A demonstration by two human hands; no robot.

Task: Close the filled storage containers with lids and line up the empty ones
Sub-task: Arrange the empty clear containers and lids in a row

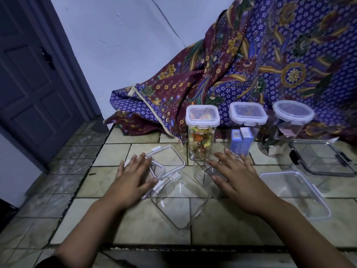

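Observation:
Three lidded containers stand in a row at the back: one with colourful snacks (201,136), one with blue boxes (243,132) and a round-lidded one (289,124). My left hand (133,178) lies flat, fingers spread, on loose clear lids (168,161). My right hand (237,176) rests open over a small empty clear container (204,171) lying in front of the snack jar. A larger empty container (181,206) lies between my hands. Another empty tub (295,192) sits to the right.
A black-clipped clear lid (324,159) lies at the far right. Patterned batik cloth (251,70) drapes behind the jars. The tiled surface (135,225) drops off at the near edge, and a dark door (31,84) stands at the left.

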